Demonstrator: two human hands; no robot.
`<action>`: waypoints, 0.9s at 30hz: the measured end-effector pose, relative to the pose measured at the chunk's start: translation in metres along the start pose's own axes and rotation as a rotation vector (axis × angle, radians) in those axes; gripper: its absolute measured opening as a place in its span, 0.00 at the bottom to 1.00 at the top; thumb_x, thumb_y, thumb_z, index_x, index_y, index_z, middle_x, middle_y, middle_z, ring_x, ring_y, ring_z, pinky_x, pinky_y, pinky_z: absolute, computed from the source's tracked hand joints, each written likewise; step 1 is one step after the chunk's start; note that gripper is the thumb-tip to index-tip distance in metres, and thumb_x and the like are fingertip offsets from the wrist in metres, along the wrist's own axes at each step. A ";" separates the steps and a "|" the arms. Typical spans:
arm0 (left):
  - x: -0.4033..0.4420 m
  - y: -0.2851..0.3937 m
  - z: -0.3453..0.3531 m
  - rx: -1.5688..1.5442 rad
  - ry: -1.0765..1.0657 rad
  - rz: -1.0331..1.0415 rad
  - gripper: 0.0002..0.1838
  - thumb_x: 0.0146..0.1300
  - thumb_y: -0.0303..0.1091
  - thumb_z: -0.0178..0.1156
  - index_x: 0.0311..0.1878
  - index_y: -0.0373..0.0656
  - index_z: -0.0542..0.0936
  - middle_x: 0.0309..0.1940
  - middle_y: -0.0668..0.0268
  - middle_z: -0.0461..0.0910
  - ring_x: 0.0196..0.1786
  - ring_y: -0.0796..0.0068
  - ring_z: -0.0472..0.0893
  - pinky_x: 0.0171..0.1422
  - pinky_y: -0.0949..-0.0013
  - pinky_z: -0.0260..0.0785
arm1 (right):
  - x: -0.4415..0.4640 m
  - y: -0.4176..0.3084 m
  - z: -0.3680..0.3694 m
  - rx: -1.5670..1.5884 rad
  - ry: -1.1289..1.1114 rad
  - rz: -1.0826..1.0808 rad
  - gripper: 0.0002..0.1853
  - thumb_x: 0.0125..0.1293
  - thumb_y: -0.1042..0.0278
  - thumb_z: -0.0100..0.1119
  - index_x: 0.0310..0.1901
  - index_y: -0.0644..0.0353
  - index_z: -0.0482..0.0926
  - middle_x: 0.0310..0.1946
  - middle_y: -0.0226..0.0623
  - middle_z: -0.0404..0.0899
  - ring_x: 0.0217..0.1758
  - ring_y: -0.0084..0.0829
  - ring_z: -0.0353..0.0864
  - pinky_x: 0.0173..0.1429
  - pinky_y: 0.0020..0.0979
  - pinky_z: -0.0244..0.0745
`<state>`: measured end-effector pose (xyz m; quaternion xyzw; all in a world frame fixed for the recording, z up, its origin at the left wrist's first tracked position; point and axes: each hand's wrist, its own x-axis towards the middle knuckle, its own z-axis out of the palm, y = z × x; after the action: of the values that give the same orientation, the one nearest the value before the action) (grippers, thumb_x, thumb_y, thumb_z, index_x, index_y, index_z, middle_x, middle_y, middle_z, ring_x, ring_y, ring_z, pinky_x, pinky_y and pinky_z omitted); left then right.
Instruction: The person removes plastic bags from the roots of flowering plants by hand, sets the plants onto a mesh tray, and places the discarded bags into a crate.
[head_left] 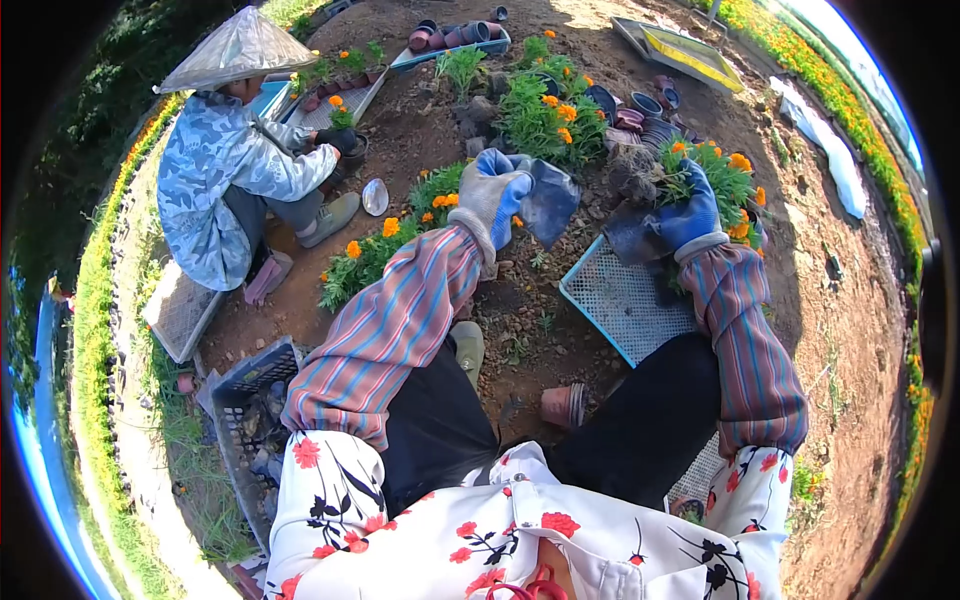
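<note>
My left hand, in a grey and blue glove, is closed on a dark, thin plastic nursery pot that looks crumpled. My right hand, in a blue glove, is wrapped round a marigold plant with orange blooms. Its soil-covered root ball points left, out of any pot. Another dark piece hangs beside the right glove, too blurred to name. Beneath that hand lies a mesh tray with a blue rim. More marigolds stand on the soil between and beyond my hands.
At the left a person in a conical hat squats, handling a potted marigold. A black crate sits by my left leg, and stacked pots lie between my feet. Farther off are a tray of pots and a yellow tray.
</note>
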<state>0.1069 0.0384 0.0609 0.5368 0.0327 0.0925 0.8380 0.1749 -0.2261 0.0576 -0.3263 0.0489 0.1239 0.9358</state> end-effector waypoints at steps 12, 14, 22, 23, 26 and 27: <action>-0.049 -0.021 0.057 0.007 -0.597 -0.567 0.24 0.56 0.43 0.62 0.52 0.42 0.68 0.39 0.64 0.75 0.37 0.75 0.79 0.38 0.70 0.76 | -0.036 0.005 0.055 0.131 0.112 0.063 0.11 0.63 0.62 0.50 0.45 0.54 0.73 0.42 0.33 0.76 0.47 0.35 0.74 0.53 0.42 0.69; -0.046 -0.033 0.056 -0.100 -0.452 -0.643 0.17 0.55 0.40 0.64 0.42 0.40 0.75 0.32 0.65 0.78 0.32 0.78 0.79 0.34 0.75 0.73 | -0.039 0.012 0.056 0.007 0.052 -0.040 0.12 0.63 0.63 0.49 0.46 0.54 0.73 0.42 0.34 0.76 0.48 0.35 0.74 0.54 0.40 0.69; -0.047 -0.018 0.058 0.049 -0.398 -0.541 0.15 0.52 0.34 0.65 0.38 0.36 0.73 0.28 0.61 0.78 0.23 0.71 0.79 0.25 0.72 0.75 | -0.034 0.006 0.053 0.028 0.230 0.031 0.12 0.63 0.65 0.49 0.48 0.56 0.73 0.45 0.36 0.75 0.50 0.35 0.73 0.57 0.40 0.67; -0.046 -0.018 0.057 0.055 -0.389 -0.551 0.16 0.51 0.33 0.66 0.38 0.36 0.72 0.28 0.61 0.77 0.22 0.70 0.79 0.23 0.71 0.75 | -0.027 0.007 0.042 0.022 0.120 0.011 0.12 0.63 0.65 0.49 0.48 0.56 0.73 0.45 0.36 0.75 0.50 0.35 0.73 0.57 0.41 0.67; -0.040 -0.019 0.053 0.051 -0.422 -0.518 0.17 0.50 0.31 0.66 0.39 0.34 0.70 0.29 0.59 0.77 0.22 0.69 0.79 0.22 0.69 0.76 | -0.030 0.007 0.045 0.019 0.043 -0.005 0.12 0.63 0.65 0.49 0.48 0.55 0.73 0.46 0.35 0.75 0.50 0.35 0.73 0.57 0.41 0.67; -0.040 -0.016 0.053 0.083 -0.430 -0.535 0.18 0.50 0.30 0.66 0.40 0.34 0.70 0.30 0.59 0.77 0.23 0.69 0.79 0.23 0.68 0.76 | -0.026 0.007 0.042 0.002 0.054 -0.037 0.12 0.63 0.66 0.49 0.48 0.55 0.73 0.46 0.35 0.75 0.50 0.35 0.73 0.57 0.40 0.67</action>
<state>0.0779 -0.0228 0.0666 0.5500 -0.0015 -0.2471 0.7978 0.1481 -0.1995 0.0910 -0.3296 0.0681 0.0978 0.9366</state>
